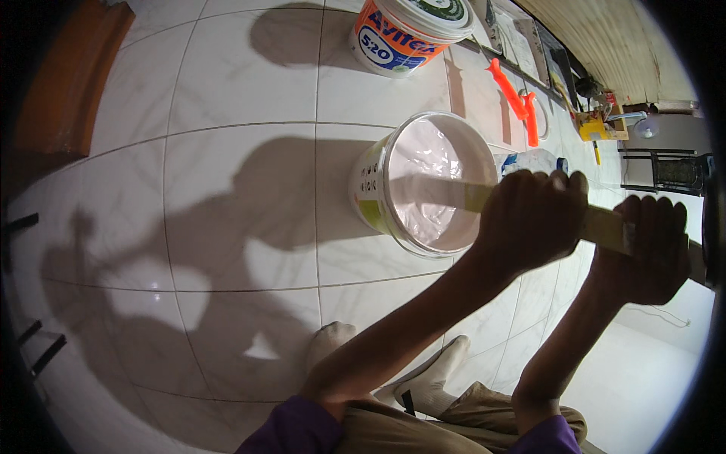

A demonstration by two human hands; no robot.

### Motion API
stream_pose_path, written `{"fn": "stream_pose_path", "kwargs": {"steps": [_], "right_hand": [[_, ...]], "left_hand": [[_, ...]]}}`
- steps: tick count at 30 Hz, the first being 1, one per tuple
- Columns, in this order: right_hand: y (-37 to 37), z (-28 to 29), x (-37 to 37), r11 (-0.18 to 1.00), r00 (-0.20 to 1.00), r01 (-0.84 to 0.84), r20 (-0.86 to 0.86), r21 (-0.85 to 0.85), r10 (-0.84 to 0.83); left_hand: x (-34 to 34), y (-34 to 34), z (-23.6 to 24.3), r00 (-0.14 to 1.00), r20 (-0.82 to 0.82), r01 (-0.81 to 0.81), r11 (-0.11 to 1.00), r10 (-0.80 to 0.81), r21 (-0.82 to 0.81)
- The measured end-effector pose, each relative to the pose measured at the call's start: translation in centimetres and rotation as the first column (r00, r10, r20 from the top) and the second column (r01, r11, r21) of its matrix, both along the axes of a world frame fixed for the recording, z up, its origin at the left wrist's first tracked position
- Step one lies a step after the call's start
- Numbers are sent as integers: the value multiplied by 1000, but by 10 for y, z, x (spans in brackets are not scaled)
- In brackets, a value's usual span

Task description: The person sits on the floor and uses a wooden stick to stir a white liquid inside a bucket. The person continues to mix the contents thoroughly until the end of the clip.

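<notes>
A bucket of pale pinkish-white paint [429, 163] stands on the tiled floor with its lid off. A flat wooden stick [605, 228] slants down into it, and its lower end is coated in paint and sunk in the wet surface. My left hand [533, 219] is wrapped in a fist round the middle of the stick, close over the bucket's right rim. Higher up, toward the right edge of the view, my right hand [649, 246] also grips the stick. The paint's surface shows folds and ripples around the stick.
A lidded paint bucket with an orange and blue label [401, 38] stands beyond. Orange-handled tools [514, 94] and a clear plastic bottle [533, 160] lie to the right. A brown wooden piece [64, 83] is far left. My socked feet [431, 382] are near the bucket.
</notes>
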State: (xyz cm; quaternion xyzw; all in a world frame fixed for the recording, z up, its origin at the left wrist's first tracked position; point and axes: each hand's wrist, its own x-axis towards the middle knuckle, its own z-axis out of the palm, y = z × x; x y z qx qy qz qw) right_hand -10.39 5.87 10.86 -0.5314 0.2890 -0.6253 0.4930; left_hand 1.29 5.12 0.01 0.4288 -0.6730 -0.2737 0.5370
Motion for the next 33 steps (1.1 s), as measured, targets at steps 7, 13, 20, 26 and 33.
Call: {"fn": "stream_pose_path", "kwargs": {"steps": [7,13,20,26,33], "right_hand": [[-17,-29,4,945,934,327,163,-30,-318],[-16,-9,8,995,995,0,-103,-104,-11],[-7,-14,1,992,992,-119,-41,-35,117],[-5,-24,11,988,988,155,3,-28,-155],[-3,3,0,998,994,-56,-93,17,57]], "left_hand": [[-9,-26,-10,1000,-6,-5,1000,5,-1],[-28,-30,-16,994,-109,0,998,-7,-68],[-24,-8,-20,999,-24,26,997,-24,74],[0,-5,-18,999,36,14,999,-16,51],[8,9,-1,999,-40,22,997,-19,80]]}}
